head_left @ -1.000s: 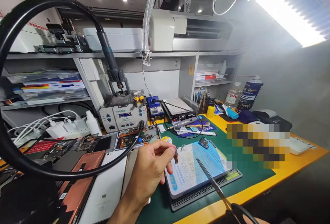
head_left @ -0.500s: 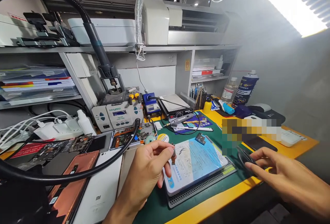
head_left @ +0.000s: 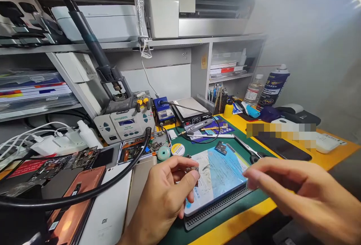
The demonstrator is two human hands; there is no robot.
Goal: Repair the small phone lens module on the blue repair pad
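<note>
My left hand (head_left: 169, 194) pinches a small dark electronic part (head_left: 194, 170) between thumb and fingers, over the left side of a blue and white box (head_left: 222, 177). A small black module (head_left: 220, 148) lies on the back of that box. My right hand (head_left: 296, 184) is at the right, just beyond the box's right edge, with its fingers apart and nothing in them. Behind it, scissors (head_left: 248, 149) with black handles lie on the green mat (head_left: 239, 139), partly hidden by the fingers.
Left of my left hand lie a white phone back (head_left: 108, 207), a copper-coloured one (head_left: 73, 207) and a thick black hose (head_left: 84, 199). Further back stand a hot-air station (head_left: 126, 124) and a tray of parts (head_left: 141, 147). A dark phone (head_left: 282, 145) lies at the right.
My right hand has let go of the black-handled scissors, which now lie on the mat, and has moved left towards the box. My left hand still holds the small part. The view has shifted.
</note>
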